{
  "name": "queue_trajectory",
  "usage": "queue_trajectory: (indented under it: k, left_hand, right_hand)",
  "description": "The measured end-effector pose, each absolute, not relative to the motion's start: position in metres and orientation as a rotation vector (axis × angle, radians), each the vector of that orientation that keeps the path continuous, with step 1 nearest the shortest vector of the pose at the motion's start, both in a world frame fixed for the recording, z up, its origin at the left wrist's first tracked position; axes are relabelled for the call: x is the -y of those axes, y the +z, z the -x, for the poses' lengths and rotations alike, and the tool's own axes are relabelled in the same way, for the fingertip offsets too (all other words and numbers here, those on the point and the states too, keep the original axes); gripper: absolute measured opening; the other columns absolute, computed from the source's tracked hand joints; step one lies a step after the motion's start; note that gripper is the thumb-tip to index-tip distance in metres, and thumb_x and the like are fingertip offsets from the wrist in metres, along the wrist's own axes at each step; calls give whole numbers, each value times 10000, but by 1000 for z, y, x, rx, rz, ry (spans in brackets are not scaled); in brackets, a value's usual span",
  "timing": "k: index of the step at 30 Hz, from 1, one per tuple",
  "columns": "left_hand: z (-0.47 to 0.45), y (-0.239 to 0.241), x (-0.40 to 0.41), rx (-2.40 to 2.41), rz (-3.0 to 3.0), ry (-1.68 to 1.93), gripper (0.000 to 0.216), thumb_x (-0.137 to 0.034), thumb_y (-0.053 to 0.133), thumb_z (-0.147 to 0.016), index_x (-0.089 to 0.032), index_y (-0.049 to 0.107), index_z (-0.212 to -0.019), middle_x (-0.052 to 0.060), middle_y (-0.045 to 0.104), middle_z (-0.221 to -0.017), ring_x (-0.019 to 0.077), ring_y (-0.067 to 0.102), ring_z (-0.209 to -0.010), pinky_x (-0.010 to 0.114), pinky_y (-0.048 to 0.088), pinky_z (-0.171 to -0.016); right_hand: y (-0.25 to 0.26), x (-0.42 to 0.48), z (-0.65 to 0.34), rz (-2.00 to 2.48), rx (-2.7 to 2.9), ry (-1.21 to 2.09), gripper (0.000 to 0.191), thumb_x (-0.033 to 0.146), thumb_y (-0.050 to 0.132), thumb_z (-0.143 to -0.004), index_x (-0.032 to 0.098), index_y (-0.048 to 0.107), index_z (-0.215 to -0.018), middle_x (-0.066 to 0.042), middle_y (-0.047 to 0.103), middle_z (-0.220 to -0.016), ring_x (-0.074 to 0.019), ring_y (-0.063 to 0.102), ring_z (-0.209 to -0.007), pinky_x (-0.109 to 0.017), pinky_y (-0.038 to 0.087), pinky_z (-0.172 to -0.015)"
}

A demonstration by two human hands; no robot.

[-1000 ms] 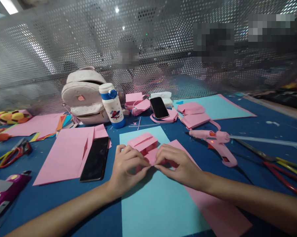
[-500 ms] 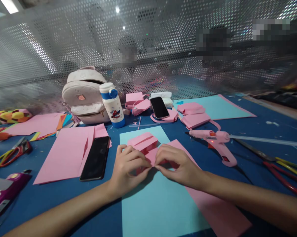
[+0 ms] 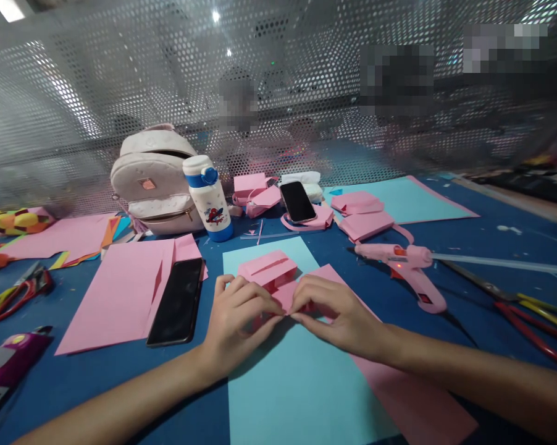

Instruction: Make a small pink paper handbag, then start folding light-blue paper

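A small folded pink paper piece (image 3: 270,267), shaped like a box or little bag with a flap, lies over the light blue sheet (image 3: 306,383). Its near edge is pinched between thumb and fingers by my left hand (image 3: 241,321) and my right hand (image 3: 334,312), whose fingertips almost meet. Both hands are closed on the paper, and they cover part of its lower sides. Under my right forearm runs a pink paper sheet (image 3: 408,395). To the right a pink glue gun (image 3: 410,259) rests on its side with a clear glue stick in its back and an orange light on.
Left of my hands are a black phone (image 3: 176,303) and folded pink paper (image 3: 116,290). Scissors (image 3: 505,296) lie at right, others (image 3: 23,293) at left. Behind stand a bottle (image 3: 209,198), a backpack (image 3: 153,179), another phone (image 3: 297,202) and pink paper bags (image 3: 362,216) before a perforated metal screen.
The view has shifted slightly, so things at the left sit a little further left. My hands keep the same pinch on the folded pink paper.
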State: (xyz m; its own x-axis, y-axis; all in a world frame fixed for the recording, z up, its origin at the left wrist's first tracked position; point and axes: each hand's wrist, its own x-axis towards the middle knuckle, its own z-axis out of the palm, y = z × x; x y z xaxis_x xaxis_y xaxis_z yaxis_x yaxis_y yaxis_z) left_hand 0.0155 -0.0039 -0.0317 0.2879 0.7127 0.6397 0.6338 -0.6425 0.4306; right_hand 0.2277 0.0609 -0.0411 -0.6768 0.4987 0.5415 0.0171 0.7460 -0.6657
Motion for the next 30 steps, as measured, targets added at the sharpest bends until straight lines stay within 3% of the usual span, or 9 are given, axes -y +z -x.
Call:
queue_trajectory:
  k: [17,22,30]
  left_hand:
    - [-7,-31,3,-1269,-2312,1345,116,-268,656,-971,-233,707,-873,-36,691,-807,149,596,-761,376,290,-780]
    - [-5,-31,3,-1261,-2293,1342,77,-199,671,-951,-235,705,-892,-44,685,-815,144,589,-757,375,295,-780]
    - [-1,-32,0,-1291,-2252,1302,193,-62,646,-922,-247,665,-974,-53,696,-888,146,599,-801,367,303,-791]
  right_hand:
    - [-49,-69,-228,338,2135,789,105,93,639,-891,197,629,-897,-21,643,-780,-149,562,-730,-273,457,-645]
    - [-48,-69,-227,368,2122,787,149,55,626,-874,203,623,-881,-11,635,-764,-148,566,-727,-276,455,-646]
    - [-42,-73,-229,420,2123,723,166,50,579,-888,210,611,-920,-13,658,-821,-161,589,-787,-309,462,-742]
